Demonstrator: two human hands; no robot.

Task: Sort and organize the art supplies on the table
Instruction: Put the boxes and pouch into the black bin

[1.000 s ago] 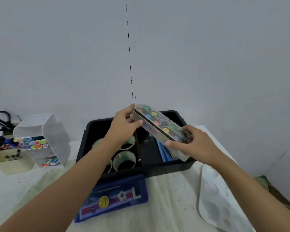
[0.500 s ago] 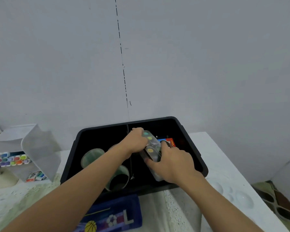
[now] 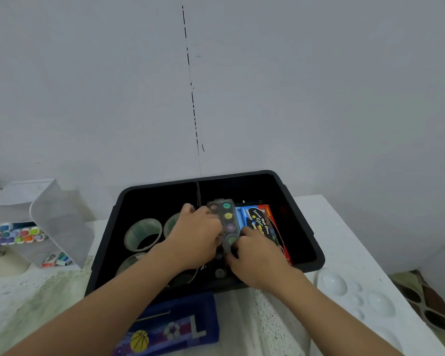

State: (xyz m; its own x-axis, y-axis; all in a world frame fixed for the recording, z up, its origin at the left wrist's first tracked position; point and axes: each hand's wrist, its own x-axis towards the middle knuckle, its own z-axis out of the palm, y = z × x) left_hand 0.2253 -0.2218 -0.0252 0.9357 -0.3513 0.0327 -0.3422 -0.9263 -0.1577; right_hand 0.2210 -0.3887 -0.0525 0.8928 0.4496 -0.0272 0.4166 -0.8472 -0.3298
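A clear-lidded watercolour palette (image 3: 226, 219) with round colour pans lies lengthwise inside the right compartment of the black bin (image 3: 303, 222), beside the centre divider. My left hand (image 3: 195, 235) grips its left edge, fingers curled over it. My right hand (image 3: 257, 255) holds its near right edge, low in the bin. A blue and red box of paints (image 3: 260, 222) lies flat just right of the palette. Green tape rolls (image 3: 143, 233) sit in the left compartment.
A blue pencil case (image 3: 180, 327) with a basketball print lies in front of the bin. A white mixing palette (image 3: 355, 294) is at the right. A clear organiser with markers (image 3: 18, 233) stands at the left, small tubes (image 3: 57, 259) beneath it.
Both hands have brought the watercolour palette from above the bin's rim down into the right compartment, turning it lengthwise beside the divider. The camera has tilted closer to the bin.
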